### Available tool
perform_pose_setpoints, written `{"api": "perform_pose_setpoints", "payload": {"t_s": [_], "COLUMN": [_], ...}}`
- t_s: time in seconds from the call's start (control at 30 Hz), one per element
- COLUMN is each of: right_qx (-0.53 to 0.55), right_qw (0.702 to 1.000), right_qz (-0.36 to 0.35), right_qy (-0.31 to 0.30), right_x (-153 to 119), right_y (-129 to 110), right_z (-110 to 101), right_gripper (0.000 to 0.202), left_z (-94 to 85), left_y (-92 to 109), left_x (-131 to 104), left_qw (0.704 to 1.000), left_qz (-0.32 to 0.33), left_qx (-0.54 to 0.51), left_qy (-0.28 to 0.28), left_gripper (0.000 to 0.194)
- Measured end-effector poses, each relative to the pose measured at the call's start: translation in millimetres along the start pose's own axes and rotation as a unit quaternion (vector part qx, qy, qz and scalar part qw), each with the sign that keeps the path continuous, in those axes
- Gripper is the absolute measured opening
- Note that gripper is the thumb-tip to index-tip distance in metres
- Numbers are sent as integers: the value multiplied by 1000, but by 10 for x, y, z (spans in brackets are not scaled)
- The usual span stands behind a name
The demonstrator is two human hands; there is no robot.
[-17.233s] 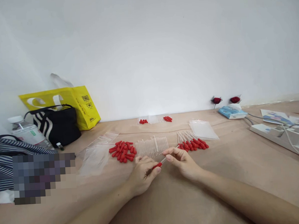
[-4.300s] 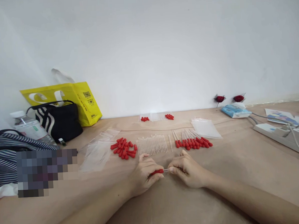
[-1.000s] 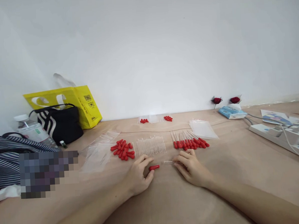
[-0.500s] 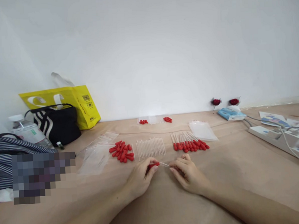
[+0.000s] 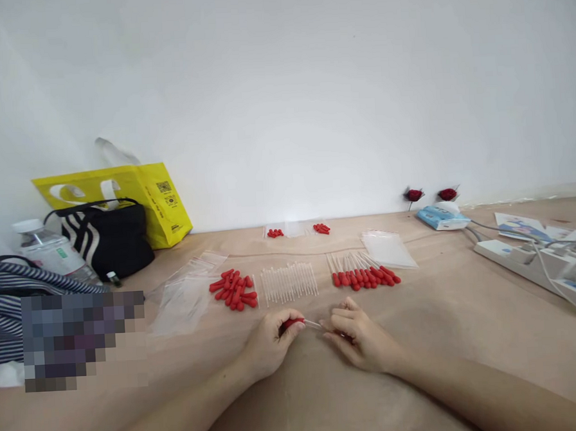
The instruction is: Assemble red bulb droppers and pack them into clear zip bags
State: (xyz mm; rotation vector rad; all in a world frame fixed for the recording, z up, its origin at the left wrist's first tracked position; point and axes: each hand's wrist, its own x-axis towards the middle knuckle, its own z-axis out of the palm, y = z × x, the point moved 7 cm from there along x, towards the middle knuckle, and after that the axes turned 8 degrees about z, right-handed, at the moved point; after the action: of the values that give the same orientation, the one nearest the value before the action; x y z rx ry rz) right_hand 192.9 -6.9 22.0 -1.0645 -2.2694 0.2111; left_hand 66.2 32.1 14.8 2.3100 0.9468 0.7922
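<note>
My left hand (image 5: 270,345) is closed around a red rubber bulb (image 5: 296,322), most of it hidden by the fingers. A thin clear dropper tube (image 5: 313,324) meets the bulb's open end, and its other end is pinched in my right hand (image 5: 355,337). How deep the tube sits in the bulb is hidden. Beyond my hands lie a pile of loose red bulbs (image 5: 234,290), a row of clear tubes (image 5: 290,283) and, to the right, several assembled droppers (image 5: 366,277) with red bulbs toward me.
Clear zip bags (image 5: 181,305) lie left of the bulbs, and another bag (image 5: 390,249) lies behind the droppers. Against the wall are bagged red-bulb pieces (image 5: 321,229). A yellow bag (image 5: 172,215), black pouch (image 5: 120,240) and bottle (image 5: 53,253) stand left; a power strip (image 5: 512,261) lies right.
Both hands stay joined by the tube and bulb, with my right hand shifted slightly left and down. The view has tilted a little. Piles on the table look the same.
</note>
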Motion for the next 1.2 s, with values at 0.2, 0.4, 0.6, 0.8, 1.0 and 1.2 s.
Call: {"api": "perform_pose_setpoints", "payload": {"t_s": [0.2, 0.4, 0.6, 0.8, 1.0, 1.2], "right_qx": [-71, -87, -63, -46, -1, 239], "right_qw": [995, 989, 995, 997, 1000, 959], "right_qz": [-66, -93, -57, -46, -19, 152], "right_qy": [36, 70, 46, 30, 2, -4], "right_x": [22, -1, 21, 50, 91, 106], "right_y": [-11, -61, -56, -75, -36, 271], "right_z": [-71, -105, -74, -31, -6, -19], "right_gripper": [17, 19, 20, 21, 23, 28], "left_z": [-2, -7, 19, 30, 24, -57], "left_y": [51, 157, 232, 270, 288, 187], "left_x": [-14, -15, -43, -61, -51, -26], "left_qw": [1000, 995, 985, 981, 981, 991], "left_qz": [5, 61, 122, 156, 163, 91], "left_qx": [28, 83, 121, 112, 103, 101], "left_qy": [-6, -10, -12, -20, -13, 1], "left_gripper": [16, 16, 19, 19, 20, 24]}}
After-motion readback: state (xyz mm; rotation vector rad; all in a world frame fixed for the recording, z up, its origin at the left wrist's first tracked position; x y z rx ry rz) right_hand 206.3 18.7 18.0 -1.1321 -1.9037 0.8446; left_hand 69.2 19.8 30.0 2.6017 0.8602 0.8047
